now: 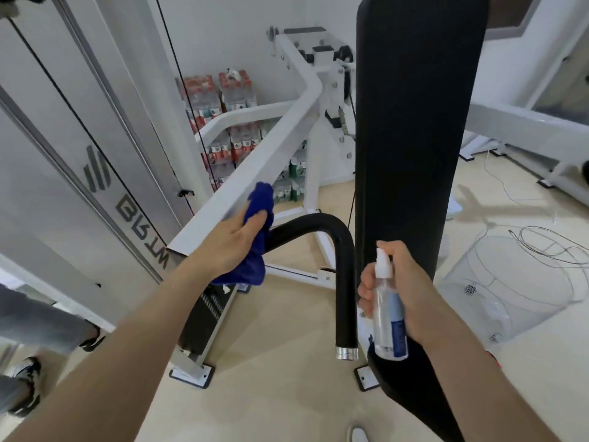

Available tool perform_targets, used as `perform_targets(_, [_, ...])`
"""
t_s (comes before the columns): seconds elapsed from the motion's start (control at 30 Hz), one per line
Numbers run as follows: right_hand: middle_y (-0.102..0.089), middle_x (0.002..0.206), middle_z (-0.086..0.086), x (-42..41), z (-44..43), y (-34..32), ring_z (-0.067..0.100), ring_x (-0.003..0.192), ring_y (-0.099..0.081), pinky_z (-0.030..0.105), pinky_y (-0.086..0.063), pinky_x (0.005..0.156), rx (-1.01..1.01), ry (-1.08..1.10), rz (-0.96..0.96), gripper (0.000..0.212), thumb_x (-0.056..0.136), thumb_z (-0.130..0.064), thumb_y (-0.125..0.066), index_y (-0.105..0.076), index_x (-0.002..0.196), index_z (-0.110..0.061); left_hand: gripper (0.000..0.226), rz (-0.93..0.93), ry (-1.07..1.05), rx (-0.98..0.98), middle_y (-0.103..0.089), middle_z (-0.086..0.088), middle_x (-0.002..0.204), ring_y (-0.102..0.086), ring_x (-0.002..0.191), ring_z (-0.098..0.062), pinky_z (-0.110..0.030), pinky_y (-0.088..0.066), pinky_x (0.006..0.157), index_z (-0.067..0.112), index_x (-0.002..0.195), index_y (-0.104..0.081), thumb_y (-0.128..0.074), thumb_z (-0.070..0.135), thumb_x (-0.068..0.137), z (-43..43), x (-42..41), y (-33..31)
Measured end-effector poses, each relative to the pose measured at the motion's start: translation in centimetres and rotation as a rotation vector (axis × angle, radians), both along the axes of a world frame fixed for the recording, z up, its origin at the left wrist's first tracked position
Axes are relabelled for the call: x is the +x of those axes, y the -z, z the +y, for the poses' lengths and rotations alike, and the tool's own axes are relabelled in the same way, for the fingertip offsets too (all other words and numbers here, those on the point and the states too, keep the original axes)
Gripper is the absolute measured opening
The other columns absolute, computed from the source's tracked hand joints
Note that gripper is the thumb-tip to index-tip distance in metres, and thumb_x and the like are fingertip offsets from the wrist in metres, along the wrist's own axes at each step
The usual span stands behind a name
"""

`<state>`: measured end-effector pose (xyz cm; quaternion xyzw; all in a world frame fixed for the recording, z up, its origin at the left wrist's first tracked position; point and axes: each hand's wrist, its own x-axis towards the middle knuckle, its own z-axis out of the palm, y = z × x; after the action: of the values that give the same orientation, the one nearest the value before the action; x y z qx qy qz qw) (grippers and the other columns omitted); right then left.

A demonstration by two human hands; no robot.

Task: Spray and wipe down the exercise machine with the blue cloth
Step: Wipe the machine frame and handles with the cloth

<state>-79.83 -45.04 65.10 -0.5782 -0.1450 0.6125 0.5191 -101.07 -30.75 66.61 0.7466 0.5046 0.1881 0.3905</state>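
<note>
We look down at a pale, cream-coloured floor (pixel 287 362) in a white-walled room, where the exercise machine (pixel 255 161) stands on its white steel frame, a slanted beam running from the lower left up toward the far wall. Our left hand (pixel 229 244) is closed round the blue cloth (pixel 261 218), thumb and fingers bunching the fabric and pressing it against the lower end of that beam, just where the curved black handle (pixel 338 250) begins; loose folds of cloth hang below the palm. Our right hand (pixel 401 295) grips a clear spray bottle (pixel 387 311) upright, fingers curled tight about its body, one finger lying behind the white nozzle, though we cannot tell whether it presses the pump. The bottle sits just beside the handle's chrome-capped end and in front of the tall black pad (pixel 414 122) that rises out of frame at the top edge. Against the far wall, behind the frame, shrink-wrapped packs of bottled water (pixel 223 97) are stacked, partly hidden by the beams. A grey panel (pixel 95 173) with dark lettering fills the left side, crossed by black cables. Thin white wire (pixel 548 244) lies looped on the floor at the right, over a translucent round container (pixel 510 288) whose contents are hard to make out. At the left edge another person's legs and dark shoes (pixel 28 387) are cut off, and a light shoe tip (pixel 357 433) shows at the bottom edge.
</note>
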Motion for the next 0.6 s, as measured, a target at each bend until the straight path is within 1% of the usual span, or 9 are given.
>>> perform_targets(0.1, [-0.042,0.051,0.010,1.1,0.0,0.6,0.020,0.042,-0.041,0.025,-0.042,0.042,-0.025,0.016,-0.011,0.052,0.086,-0.045,-0.050,-0.048,0.050,-0.008,0.031,0.345,0.230,0.199,-0.065,-0.005,0.084,-0.061,0.070,-0.019,-0.034,-0.050,0.072,0.030,0.119,-0.045,-0.049,0.048,0.094,1.3,1.1,1.8])
perform_targets(0.2, [-0.044,0.053,0.011,1.4,0.1,1.1,0.020,0.044,-0.042,0.026,-0.044,0.046,-0.002,-0.024,-0.010,0.052,0.088,-0.045,-0.048,-0.049,0.053,-0.008,0.073,0.487,0.350,0.282,-0.066,0.001,0.098,-0.064,0.081,-0.020,-0.043,-0.054,0.082,0.032,0.136,-0.032,-0.072,0.040,0.077,2.3,2.0,2.0])
perform_targets(0.27, [-0.045,0.054,0.011,1.4,0.3,1.3,0.020,0.045,-0.044,0.027,-0.046,0.048,0.007,-0.047,-0.011,0.051,0.089,-0.046,-0.047,-0.050,0.055,-0.008,0.083,0.560,0.367,0.341,-0.062,-0.001,0.110,-0.062,0.090,-0.022,-0.043,-0.052,0.086,0.027,0.144,-0.023,-0.071,0.039,0.078,2.4,1.9,2.0])
perform_targets(0.3, [-0.045,0.055,0.011,1.4,0.4,1.3,0.019,0.045,-0.044,0.027,-0.046,0.049,0.012,-0.053,-0.020,0.051,0.090,-0.046,-0.047,-0.050,0.055,-0.009,0.080,0.578,0.373,0.391,-0.060,-0.003,0.117,-0.061,0.095,-0.022,-0.042,-0.051,0.088,0.025,0.147,-0.021,-0.067,0.038,0.083,2.0,1.8,2.1])
perform_targets(0.37, [-0.045,0.055,0.011,1.4,0.8,1.1,0.019,0.046,-0.044,0.027,-0.045,0.050,0.023,-0.068,-0.031,0.053,0.091,-0.047,-0.046,-0.050,0.055,-0.009,0.055,0.463,0.370,0.458,-0.062,-0.004,0.120,-0.060,0.097,-0.022,-0.036,-0.048,0.087,0.024,0.144,-0.034,-0.056,0.030,0.094,1.1,1.5,1.6])
perform_targets(0.4, [-0.045,0.054,0.011,1.4,1.0,1.0,0.019,0.046,-0.044,0.028,-0.045,0.050,0.030,-0.071,-0.030,0.053,0.091,-0.047,-0.046,-0.050,0.055,-0.009,0.042,0.347,0.316,0.427,-0.066,-0.005,0.111,-0.061,0.092,-0.022,-0.034,-0.048,0.083,0.027,0.138,-0.043,-0.051,0.027,0.097,0.6,1.3,1.1])
perform_targets(0.47, [-0.045,0.054,0.011,1.5,1.3,0.5,0.020,0.047,-0.043,0.029,-0.044,0.050,0.061,-0.083,-0.021,0.053,0.091,-0.048,-0.046,-0.051,0.056,-0.009,0.024,0.077,0.091,0.214,-0.068,-0.013,0.094,-0.062,0.082,-0.027,-0.037,-0.045,0.077,0.026,0.117,-0.059,-0.044,0.034,0.100,0.3,0.8,-0.7])
perform_targets(0.53, [-0.048,0.055,0.012,1.5,1.5,-0.2,0.021,0.049,-0.044,0.030,-0.045,0.052,0.134,-0.146,-0.063,0.055,0.089,-0.054,-0.047,-0.057,0.062,-0.007,0.036,-0.253,-0.126,-0.082,-0.066,-0.022,0.097,-0.063,0.089,-0.034,-0.043,-0.046,0.085,0.016,0.100,-0.064,-0.043,0.045,0.098,0.3,0.7,-3.1])
perform_targets(0.6, [-0.059,0.065,0.010,1.1,2.2,-1.5,0.020,0.049,-0.050,0.032,-0.046,0.054,0.246,-0.283,-0.210,0.062,0.081,-0.070,-0.048,-0.066,0.086,-0.011,0.037,-0.533,-0.221,-0.276,-0.069,-0.013,0.100,-0.063,0.100,-0.031,-0.043,-0.045,0.094,0.017,0.099,-0.063,-0.042,0.048,0.097,0.0,0.7,-5.2])
